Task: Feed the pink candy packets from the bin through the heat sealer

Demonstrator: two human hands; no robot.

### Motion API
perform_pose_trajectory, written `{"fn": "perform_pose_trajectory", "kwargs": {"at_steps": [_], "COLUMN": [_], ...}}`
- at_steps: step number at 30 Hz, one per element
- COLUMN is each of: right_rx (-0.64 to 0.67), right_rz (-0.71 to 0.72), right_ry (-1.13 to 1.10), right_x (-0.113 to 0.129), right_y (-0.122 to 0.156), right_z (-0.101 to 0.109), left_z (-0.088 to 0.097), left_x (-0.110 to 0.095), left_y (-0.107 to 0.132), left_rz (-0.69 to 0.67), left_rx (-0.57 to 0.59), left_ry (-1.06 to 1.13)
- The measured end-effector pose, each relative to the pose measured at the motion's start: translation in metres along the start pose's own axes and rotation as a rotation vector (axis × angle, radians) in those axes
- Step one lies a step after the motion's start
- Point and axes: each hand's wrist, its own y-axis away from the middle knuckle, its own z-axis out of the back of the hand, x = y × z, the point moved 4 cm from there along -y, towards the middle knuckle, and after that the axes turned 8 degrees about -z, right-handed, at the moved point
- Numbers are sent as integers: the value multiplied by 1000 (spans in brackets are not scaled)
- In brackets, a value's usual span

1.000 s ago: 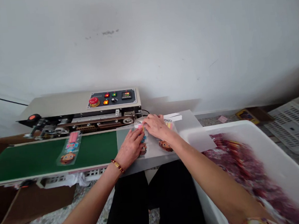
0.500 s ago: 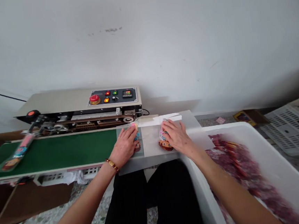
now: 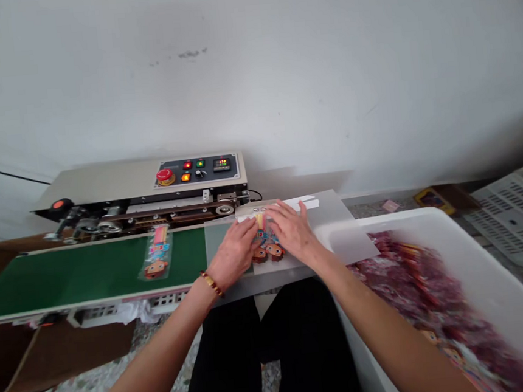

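Two clear plastic packets lie side by side on the pale sheet [image 3: 332, 220] at the sealing machine's right end. The left packet [image 3: 259, 255] and the right packet [image 3: 275, 252] each show a brown cartoon head at the bottom and coloured strips above. My left hand [image 3: 233, 251] is closed at the upper left packet, fingers close together over its edge. My right hand [image 3: 293, 231] is closed over the upper part of the right packet, its fingertips near the top. The fingers hide parts of both packets. Another packet [image 3: 155, 254] lies on the green conveyor belt [image 3: 103, 268].
The sealing machine [image 3: 118, 178] stands against the wall, with a red stop button [image 3: 165, 177] and lit switches. A white tub [image 3: 458, 246] with many reddish packets is at my right, beside white crates [image 3: 515, 222]. A cardboard box [image 3: 74, 353] sits below the belt.
My left hand has moved right, towards my right hand, which has shifted slightly left. The packet formerly under my left hand is now on the belt; the packet at the belt's far left is gone.
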Motion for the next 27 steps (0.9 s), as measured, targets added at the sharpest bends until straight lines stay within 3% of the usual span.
{"fn": "perform_pose_trajectory", "kwargs": {"at_steps": [3,7,15,18,21,24,27], "right_rx": [-27,37,168,214,194,130,84], "right_rz": [-59,-58,136,167,122,65,22], "right_ry": [80,143,16,-13,-37,-26,7], "right_x": [-25,-30,17,30,28,9,-20], "right_y": [13,24,2,-7,-7,6,30], "right_z": [12,7,-14,-18,-14,-3,12], "left_z": [-15,-10,28,44,43,15,-10], "left_x": [-6,10,68,78,57,18,-1], "left_y": [-6,12,64,74,55,21,3], "left_rz": [16,123,169,253,225,49,25], "left_rx": [74,87,101,66,-11,50,112], "left_ry": [-3,-42,-59,-174,-175,-28,-18]}}
